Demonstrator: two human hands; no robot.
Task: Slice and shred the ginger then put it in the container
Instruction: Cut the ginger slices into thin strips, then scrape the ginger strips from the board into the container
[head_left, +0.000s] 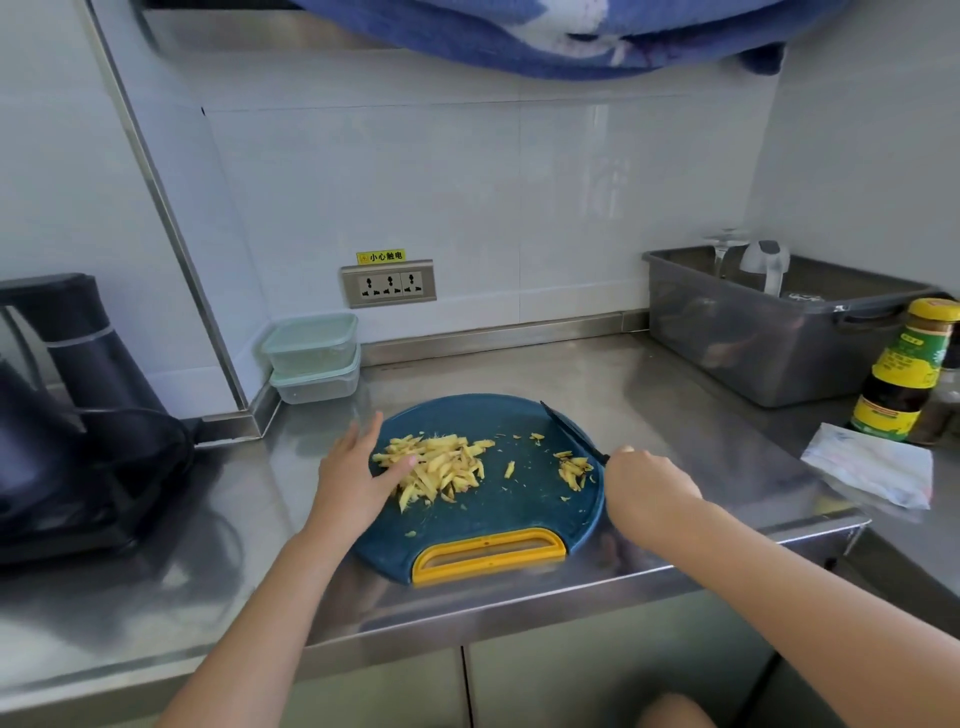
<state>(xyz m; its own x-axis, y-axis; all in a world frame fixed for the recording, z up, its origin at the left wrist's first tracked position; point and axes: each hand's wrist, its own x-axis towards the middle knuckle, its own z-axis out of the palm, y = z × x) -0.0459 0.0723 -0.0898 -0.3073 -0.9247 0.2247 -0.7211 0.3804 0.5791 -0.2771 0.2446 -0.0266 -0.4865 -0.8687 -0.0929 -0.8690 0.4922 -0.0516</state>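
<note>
Head view: shredded ginger (439, 465) lies piled left of centre on the cutting board (498, 514), with stray shreds near its right rim. The left hand (358, 467), fingers straight, rests on the pile. The right hand (647, 480) grasps the knife (571, 431) at the right rim. The board's yellow handle sits near the counter (519, 364) front edge. Open steel extends behind the board. Stacked containers (311, 358) stand beyond its far-left. The wall sticker (381, 256) reads "小心触电".
</note>
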